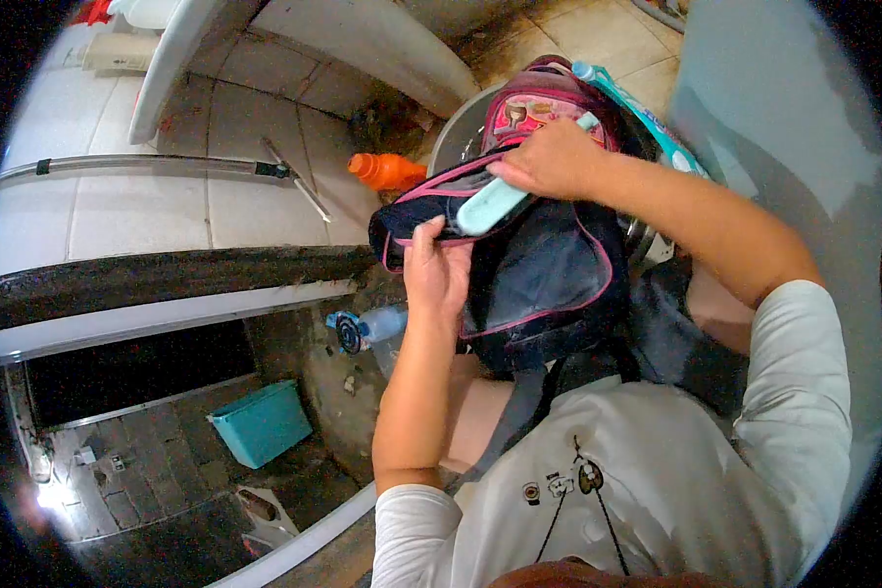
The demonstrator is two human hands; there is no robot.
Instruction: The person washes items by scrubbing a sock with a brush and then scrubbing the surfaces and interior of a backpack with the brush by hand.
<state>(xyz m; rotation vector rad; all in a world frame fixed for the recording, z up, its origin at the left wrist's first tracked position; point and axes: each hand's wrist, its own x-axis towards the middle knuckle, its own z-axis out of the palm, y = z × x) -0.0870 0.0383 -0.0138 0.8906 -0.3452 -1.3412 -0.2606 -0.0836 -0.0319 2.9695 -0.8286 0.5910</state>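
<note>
A dark navy backpack (544, 269) with pink trim lies over my lap, its far pink part with a printed picture (522, 116) resting in a round metal-looking basin (448, 142). With my left hand (438, 274), I pinch the backpack's edge at its left side, thumb on top. My right hand (562, 160) is closed around the handle of a pale mint scrubbing brush (492, 204). The brush head lies against the dark fabric just right of my left thumb; its bristles are hidden beneath it.
An orange bottle (387, 171) lies left of the basin. A teal and white pouch (652, 122) leans behind the backpack. A bluish clear bottle (382, 323) is by my left forearm. Lower left stands a teal bin (262, 423). A metal pole (167, 167) crosses the white tiles.
</note>
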